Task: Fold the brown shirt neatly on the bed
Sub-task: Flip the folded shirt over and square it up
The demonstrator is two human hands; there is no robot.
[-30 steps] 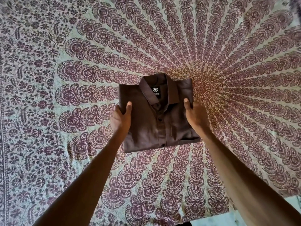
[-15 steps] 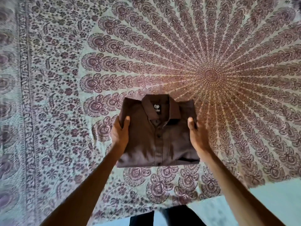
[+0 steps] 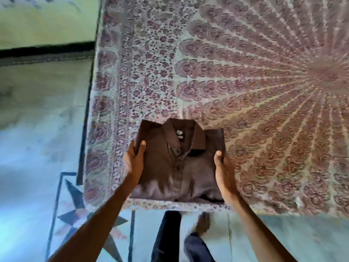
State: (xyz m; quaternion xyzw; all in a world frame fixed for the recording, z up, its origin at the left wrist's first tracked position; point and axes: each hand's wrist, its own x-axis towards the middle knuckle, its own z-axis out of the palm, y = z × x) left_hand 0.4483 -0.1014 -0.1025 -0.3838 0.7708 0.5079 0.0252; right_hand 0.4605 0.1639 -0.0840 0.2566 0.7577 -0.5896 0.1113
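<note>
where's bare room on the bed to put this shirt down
Bare bedspread lies beyond the shirt and right of the right hand. Crowded: left of the left hand, only a narrow strip before the bed's edge; the shirt's hem is at the near edge.

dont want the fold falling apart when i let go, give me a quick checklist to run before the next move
1. Left hand grips the left edge of the brown shirt, thumb on top: ok.
2. Right hand grips the right edge the same way: ok.
3. Collar faces up and centred, fold looks rectangular: ok.
4. Shirt is over the bedspread, though its bottom edge is close to the bed's near edge: ok, little margin.
5. Shirt resting flat or lifted: cannot tell.
6. Tucked layers underneath tidy: cannot tell, hidden.
</note>
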